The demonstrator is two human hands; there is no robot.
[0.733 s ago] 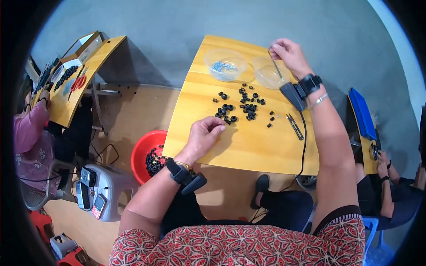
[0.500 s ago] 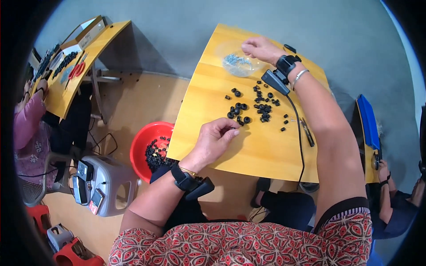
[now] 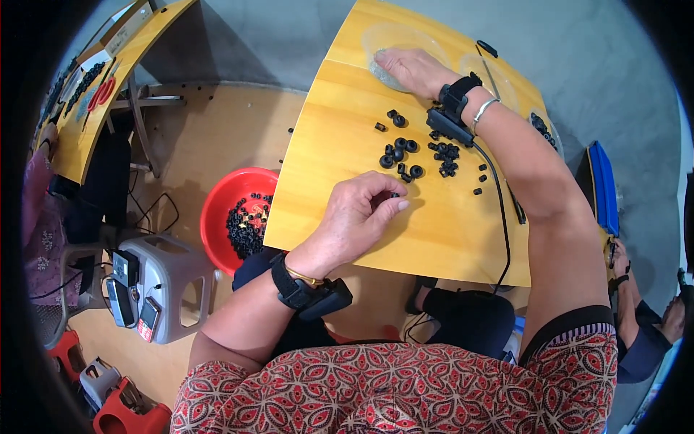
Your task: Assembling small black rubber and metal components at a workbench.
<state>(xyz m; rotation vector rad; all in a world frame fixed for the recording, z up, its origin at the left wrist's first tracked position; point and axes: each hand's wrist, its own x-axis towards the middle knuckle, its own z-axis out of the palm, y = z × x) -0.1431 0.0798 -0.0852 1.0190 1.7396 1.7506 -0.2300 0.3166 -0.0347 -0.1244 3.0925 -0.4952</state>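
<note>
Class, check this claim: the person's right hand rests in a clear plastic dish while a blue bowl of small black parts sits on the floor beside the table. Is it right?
Not quite. The head view shows the round plastic bowl is red, not blue. The right hand does rest in the clear plastic dish, and the bowl of small black parts sits on the floor.

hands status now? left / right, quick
Left hand: fingers curled, pinching a small black ring.
Right hand: open, flat on the clear bag, holding nothing.

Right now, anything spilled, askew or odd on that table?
Nothing looks damaged. The small black rings lie loose and scattered on the yellow table, not in a container; a few strays sit apart by the cable. The left hand pinches one; the right hand rests in a clear dish.
</note>
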